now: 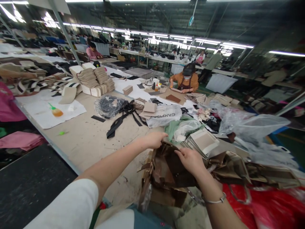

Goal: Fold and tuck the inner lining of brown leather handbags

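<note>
In front of me a brown handbag point(175, 165) with glossy bronze-toned parts stands at the table's near edge, its dark inside partly showing. My left hand point(156, 140) is closed on the bag's far upper edge, its fingertips partly hidden. At the upper right edge, my right hand point(191, 160) pinches the material between thumb and fingers. More shiny brown bag pieces point(228, 165) lie to the right of my right wrist. Just beyond the hands are a stack of beige panels point(202, 141) and green cloth point(178, 126).
A white printed plastic bag point(164, 115), black straps point(121, 121) and a wrapped bundle point(108, 106) lie farther back. On the left are a glue bottle point(56, 110) and stacked beige pieces point(89, 79). Red plastic point(269, 203) lies at right. A co-worker point(186, 79) sits across the table.
</note>
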A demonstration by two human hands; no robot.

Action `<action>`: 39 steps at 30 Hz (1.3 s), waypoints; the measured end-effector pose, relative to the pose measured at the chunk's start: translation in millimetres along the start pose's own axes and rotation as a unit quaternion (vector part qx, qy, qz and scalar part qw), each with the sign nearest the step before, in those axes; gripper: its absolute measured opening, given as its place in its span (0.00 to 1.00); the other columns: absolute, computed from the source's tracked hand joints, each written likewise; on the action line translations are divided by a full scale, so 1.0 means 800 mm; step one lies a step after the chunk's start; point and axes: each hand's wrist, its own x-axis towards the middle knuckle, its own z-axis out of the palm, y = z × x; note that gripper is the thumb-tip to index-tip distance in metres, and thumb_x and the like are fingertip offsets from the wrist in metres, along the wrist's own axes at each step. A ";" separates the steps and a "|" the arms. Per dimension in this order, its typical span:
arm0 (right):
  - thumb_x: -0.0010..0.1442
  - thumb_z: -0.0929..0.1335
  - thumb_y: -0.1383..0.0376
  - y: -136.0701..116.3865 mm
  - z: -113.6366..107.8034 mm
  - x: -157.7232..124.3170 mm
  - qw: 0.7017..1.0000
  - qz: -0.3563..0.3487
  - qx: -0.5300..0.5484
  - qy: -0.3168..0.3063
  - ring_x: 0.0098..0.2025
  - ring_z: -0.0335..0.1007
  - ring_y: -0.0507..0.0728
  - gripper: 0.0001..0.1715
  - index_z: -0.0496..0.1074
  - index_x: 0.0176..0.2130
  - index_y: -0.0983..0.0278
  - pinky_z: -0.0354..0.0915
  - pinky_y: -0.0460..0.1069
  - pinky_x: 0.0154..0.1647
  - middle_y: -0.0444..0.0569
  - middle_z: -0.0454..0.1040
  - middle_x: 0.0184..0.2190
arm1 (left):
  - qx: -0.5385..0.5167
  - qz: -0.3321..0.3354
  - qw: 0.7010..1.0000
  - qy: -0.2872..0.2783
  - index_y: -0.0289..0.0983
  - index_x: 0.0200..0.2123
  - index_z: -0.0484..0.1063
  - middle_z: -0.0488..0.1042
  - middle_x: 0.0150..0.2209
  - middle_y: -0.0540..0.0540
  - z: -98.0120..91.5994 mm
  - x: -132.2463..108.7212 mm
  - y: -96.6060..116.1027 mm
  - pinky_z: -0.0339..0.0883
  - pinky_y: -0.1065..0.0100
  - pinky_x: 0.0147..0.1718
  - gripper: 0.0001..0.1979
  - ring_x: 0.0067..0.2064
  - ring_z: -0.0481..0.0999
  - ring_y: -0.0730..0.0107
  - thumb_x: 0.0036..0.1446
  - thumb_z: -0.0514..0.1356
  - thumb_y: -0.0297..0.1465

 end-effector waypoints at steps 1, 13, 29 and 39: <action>0.65 0.57 0.54 0.001 0.002 -0.003 1.000 0.005 0.004 0.004 0.33 0.72 0.56 0.23 0.73 0.29 0.60 0.56 0.48 0.28 0.48 0.77 0.30 | 0.006 0.005 1.000 0.005 0.39 0.53 0.63 0.77 0.41 0.44 0.002 0.003 0.001 0.67 0.68 0.40 0.29 0.43 0.75 0.62 0.45 0.57 0.20; 0.64 0.57 0.54 0.008 0.008 -0.013 0.999 0.032 0.024 0.026 0.32 0.71 0.56 0.23 0.73 0.28 0.60 0.57 0.48 0.28 0.48 0.77 0.30 | 0.014 0.062 0.990 0.125 0.39 0.40 0.67 0.72 0.41 0.48 0.044 0.000 0.037 0.63 0.66 0.43 0.13 0.44 0.71 0.64 0.49 0.63 0.32; 0.58 0.61 0.44 0.009 0.002 -0.018 0.993 0.014 0.116 0.021 0.37 0.73 0.57 0.25 0.75 0.40 0.56 0.62 0.48 0.33 0.47 0.78 0.34 | 0.004 0.022 0.987 0.161 0.38 0.27 0.71 0.73 0.29 0.49 0.055 0.003 0.028 0.61 0.71 0.32 0.06 0.33 0.70 0.70 0.54 0.56 0.32; 0.59 0.64 0.52 0.005 -0.008 -0.004 0.985 0.012 0.162 0.063 0.38 0.72 0.56 0.23 0.70 0.50 0.57 0.64 0.48 0.38 0.47 0.77 0.36 | -0.029 0.070 0.984 0.164 0.36 0.24 0.68 0.69 0.25 0.51 0.057 0.004 0.020 0.58 0.73 0.30 0.05 0.30 0.67 0.74 0.51 0.55 0.25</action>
